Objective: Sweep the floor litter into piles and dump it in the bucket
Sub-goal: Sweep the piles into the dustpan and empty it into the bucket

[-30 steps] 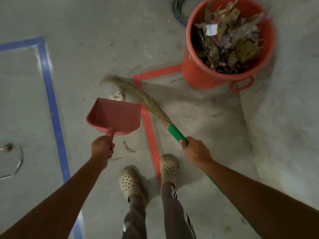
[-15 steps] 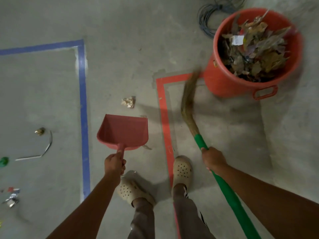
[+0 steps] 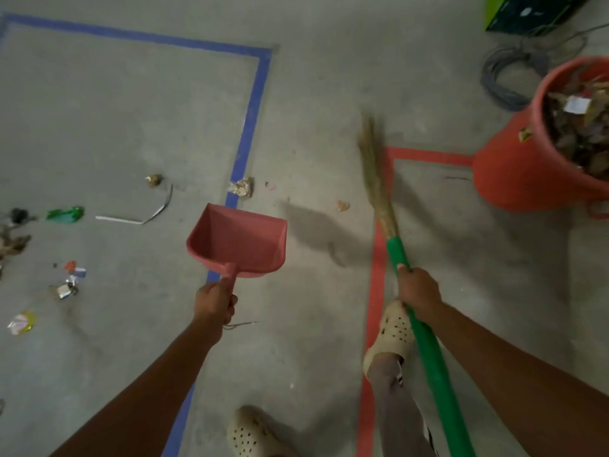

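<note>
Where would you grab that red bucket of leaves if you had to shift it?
Take the loop handle jutting from the bucket wall on the side nearest the person, coming from that side and hooking fingers through it. The mouth is heaped with dry leaves, so gripping over the rim looks awkward. Any second handle is out of view.

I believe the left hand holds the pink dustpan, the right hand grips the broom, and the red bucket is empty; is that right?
Not quite: the head view shows the red bucket full of leaves and litter. The left hand holds the pink dustpan, the right hand the broom.
</note>
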Demonstrator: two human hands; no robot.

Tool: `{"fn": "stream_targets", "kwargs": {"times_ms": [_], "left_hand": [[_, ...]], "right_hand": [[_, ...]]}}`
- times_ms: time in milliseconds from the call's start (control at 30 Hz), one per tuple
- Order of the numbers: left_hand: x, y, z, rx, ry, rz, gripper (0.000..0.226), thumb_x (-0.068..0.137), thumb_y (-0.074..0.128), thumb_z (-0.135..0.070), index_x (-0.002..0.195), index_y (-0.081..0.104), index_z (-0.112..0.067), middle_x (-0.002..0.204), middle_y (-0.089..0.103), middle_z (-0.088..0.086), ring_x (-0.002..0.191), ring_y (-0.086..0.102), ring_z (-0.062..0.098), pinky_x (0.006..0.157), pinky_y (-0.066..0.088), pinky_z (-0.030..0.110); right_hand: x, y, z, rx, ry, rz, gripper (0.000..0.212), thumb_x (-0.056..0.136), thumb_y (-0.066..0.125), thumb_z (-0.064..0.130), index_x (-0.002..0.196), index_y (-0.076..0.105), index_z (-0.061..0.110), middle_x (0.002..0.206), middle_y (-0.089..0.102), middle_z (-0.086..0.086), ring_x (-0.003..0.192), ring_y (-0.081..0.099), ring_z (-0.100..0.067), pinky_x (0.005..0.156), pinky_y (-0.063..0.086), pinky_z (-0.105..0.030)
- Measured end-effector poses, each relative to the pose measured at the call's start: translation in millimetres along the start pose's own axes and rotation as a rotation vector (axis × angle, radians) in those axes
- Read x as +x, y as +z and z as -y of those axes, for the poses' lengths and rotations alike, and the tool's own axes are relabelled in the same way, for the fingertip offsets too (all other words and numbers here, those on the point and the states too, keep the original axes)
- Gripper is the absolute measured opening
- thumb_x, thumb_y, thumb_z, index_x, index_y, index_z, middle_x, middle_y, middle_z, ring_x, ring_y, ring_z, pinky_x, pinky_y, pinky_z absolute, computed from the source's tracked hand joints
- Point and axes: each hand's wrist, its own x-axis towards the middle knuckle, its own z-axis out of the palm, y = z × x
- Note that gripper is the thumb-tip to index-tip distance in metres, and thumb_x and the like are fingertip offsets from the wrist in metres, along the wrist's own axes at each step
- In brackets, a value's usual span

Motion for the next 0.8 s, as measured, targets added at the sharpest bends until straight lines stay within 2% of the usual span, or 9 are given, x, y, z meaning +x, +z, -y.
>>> {"fn": "stream_targets", "kwargs": {"times_ms": [67, 133, 200, 300, 367, 500, 667, 733, 800], "left_hand": [[10.6, -28.2, 13.8, 0.009, 0.025, 0.008, 0.04, 0.095, 0.062, -0.041, 0.072, 0.048, -0.011, 0.061, 0.048, 0.013, 0.034, 0.032, 0.014, 0.038, 0.02, 0.016], [19.9, -52.5, 27.5, 0.031, 0.058, 0.012, 0.04, 0.097, 0.062, -0.04, 0.074, 0.049, -0.009, 0.061, 0.049, 0.014, 0.032, 0.032, 0.014, 0.037, 0.02, 0.016], [26.5, -73.1, 38.9, 0.062, 0.085, 0.01, 0.038, 0.098, 0.059, -0.036, 0.074, 0.05, -0.008, 0.063, 0.05, 0.015, 0.033, 0.033, 0.014, 0.037, 0.02, 0.016], [30.2, -96.8, 51.5, 0.068, 0.1, 0.028, 0.035, 0.099, 0.055, -0.031, 0.073, 0.048, -0.01, 0.063, 0.049, 0.014, 0.033, 0.032, 0.013, 0.038, 0.021, 0.017], [28.0, -107.9, 58.0, 0.064, 0.1, 0.049, 0.036, 0.1, 0.054, -0.031, 0.071, 0.047, -0.01, 0.063, 0.049, 0.014, 0.033, 0.031, 0.013, 0.038, 0.021, 0.017], [16.2, -118.4, 65.2, 0.082, 0.086, 0.07, 0.037, 0.1, 0.053, -0.029, 0.069, 0.045, -0.011, 0.062, 0.048, 0.013, 0.034, 0.03, 0.013, 0.038, 0.021, 0.018], [6.5, -117.6, 85.0, 0.072, 0.035, 0.109, 0.028, 0.1, 0.048, -0.016, 0.073, 0.046, -0.008, 0.064, 0.048, 0.015, 0.027, 0.03, 0.01, 0.035, 0.018, 0.014], [9.0, -117.8, 97.7, 0.056, 0.004, 0.114, 0.026, 0.1, 0.047, -0.018, 0.076, 0.047, -0.009, 0.063, 0.047, 0.014, 0.027, 0.03, 0.009, 0.034, 0.018, 0.014], [13.5, -120.9, 111.1, 0.03, -0.024, 0.121, 0.027, 0.101, 0.048, -0.019, 0.075, 0.046, -0.01, 0.064, 0.047, 0.014, 0.027, 0.03, 0.01, 0.035, 0.018, 0.013]], "right_hand": [[-4.7, 31.9, -0.5, 0.059, 0.106, 0.021, 0.054, 0.102, 0.041, 0.042, 0.101, 0.066, -0.005, 0.094, 0.07, -0.024, 0.088, 0.069, -0.039, 0.079, 0.058, -0.044], [-22.0, 70.7, -2.0, 0.053, 0.157, 0.073, 0.052, 0.1, 0.042, 0.038, 0.1, 0.064, -0.009, 0.085, 0.069, -0.022, 0.075, 0.07, -0.036, 0.065, 0.061, -0.034], [-54.7, 107.3, -0.1, -0.036, 0.111, 0.129, 0.049, 0.104, 0.04, 0.038, 0.1, 0.063, -0.005, 0.079, 0.064, -0.014, 0.066, 0.063, -0.03, 0.053, 0.051, -0.026], [-97.8, 152.5, 0.0, -0.173, -0.031, 0.181, 0.049, 0.104, 0.039, 0.044, 0.111, 0.063, 0.002, 0.101, 0.068, -0.015, 0.09, 0.066, -0.033, 0.073, 0.05, -0.032], [-120.4, 167.8, -2.1, -0.195, -0.093, 0.175, 0.047, 0.103, 0.038, 0.047, 0.112, 0.062, 0.009, 0.108, 0.068, -0.014, 0.098, 0.065, -0.035, 0.078, 0.048, -0.035], [-160.2, 161.9, -18.4, -0.142, -0.146, 0.107, 0.043, 0.105, 0.033, 0.048, 0.104, 0.058, 0.013, 0.083, 0.061, -0.003, 0.071, 0.058, -0.02, 0.058, 0.042, -0.031], [-177.6, 144.9, -65.1, 0.068, 0.119, -0.066, 0.044, 0.107, 0.034, 0.042, 0.098, 0.058, 0.007, 0.09, 0.063, -0.015, 0.08, 0.059, -0.032, 0.067, 0.04, -0.034], [-173.0, 152.4, -86.6, 0.17, 0.285, -0.106, 0.049, 0.106, 0.034, 0.042, 0.092, 0.061, 0.004, 0.083, 0.067, -0.018, 0.071, 0.064, -0.032, 0.061, 0.046, -0.035], [-167.5, 165.8, -100.9, 0.286, 0.405, -0.059, 0.045, 0.106, 0.038, 0.035, 0.084, 0.062, 0.004, 0.065, 0.067, -0.012, 0.055, 0.064, -0.026, 0.061, 0.055, -0.038]]}}
